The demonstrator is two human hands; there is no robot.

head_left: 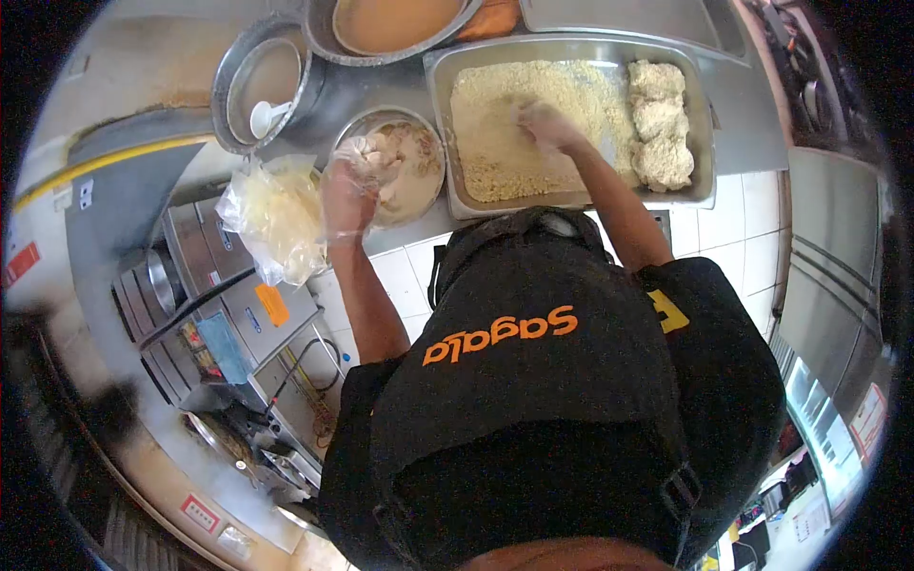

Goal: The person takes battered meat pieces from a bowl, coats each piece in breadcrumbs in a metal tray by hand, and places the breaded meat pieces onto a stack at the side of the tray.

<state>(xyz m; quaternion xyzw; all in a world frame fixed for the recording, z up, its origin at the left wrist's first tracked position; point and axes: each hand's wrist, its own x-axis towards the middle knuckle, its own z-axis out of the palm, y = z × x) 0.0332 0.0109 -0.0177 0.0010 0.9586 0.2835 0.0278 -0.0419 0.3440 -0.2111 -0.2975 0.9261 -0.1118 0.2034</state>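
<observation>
My left hand [352, 195], in a clear plastic glove, is at the left side of a round metal bowl [433, 195] of pale, wet batter. Its fingers are curled around a whitish, batter-covered lump that I cannot make out clearly. My right hand [547, 126] reaches into a deep steel tray [700, 133] of yellowish breading crumbs [495, 171]. Motion blur and crumbs obscure its fingertips. Several crumb-coated pieces of food [660, 119] sit in a row along the tray's right side.
A clear plastic bag [276, 214] hangs by the counter edge, left of the bowl. Behind it stands a metal pot [228, 114] with a white ladle-like scoop [267, 119]. A larger pan of orange-brown liquid [390, 24] and another steel tray [633, 24] are farther back.
</observation>
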